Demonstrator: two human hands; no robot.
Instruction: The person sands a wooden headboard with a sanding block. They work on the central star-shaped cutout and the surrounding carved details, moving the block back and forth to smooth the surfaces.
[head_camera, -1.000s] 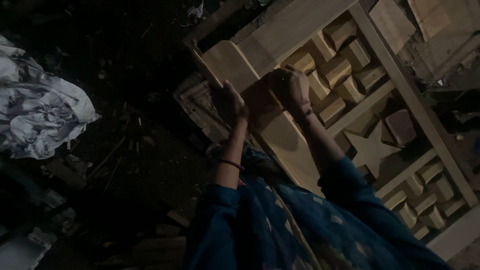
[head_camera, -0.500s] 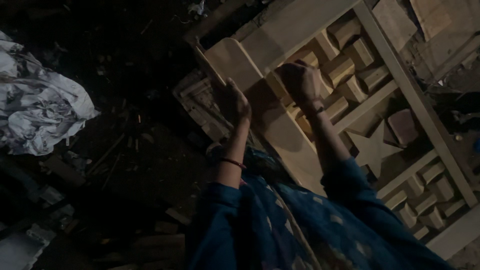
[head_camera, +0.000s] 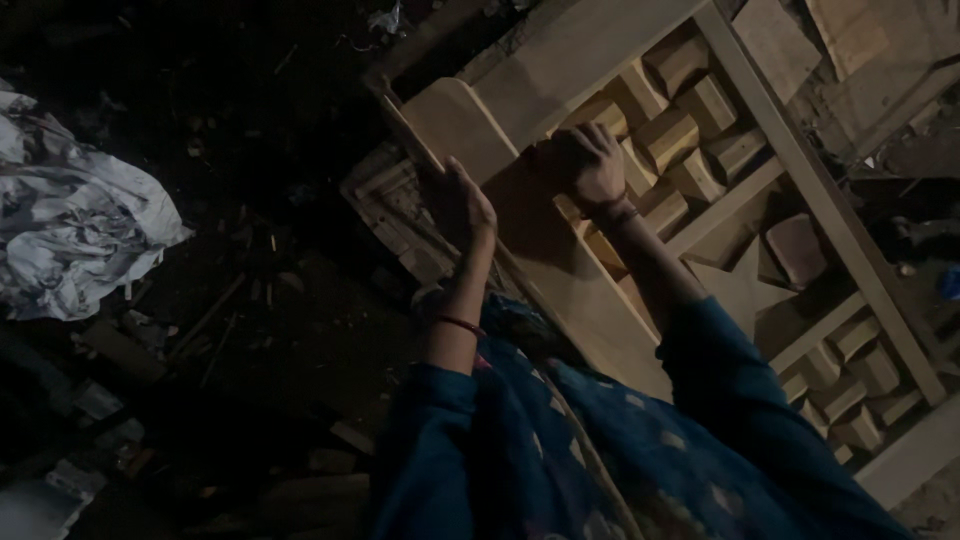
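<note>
Head view: your left hand (head_camera: 458, 203) grips the left edge of the wooden board (head_camera: 520, 215), whose long axis runs from you toward the carved panel (head_camera: 760, 170); your right hand (head_camera: 588, 165), fingers curled, presses the board's right edge

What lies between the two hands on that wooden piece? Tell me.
In the head view, only the bare, shadowed face of the flat wooden board lies between the left hand at its edge and the right hand; nothing else rests there.
</note>
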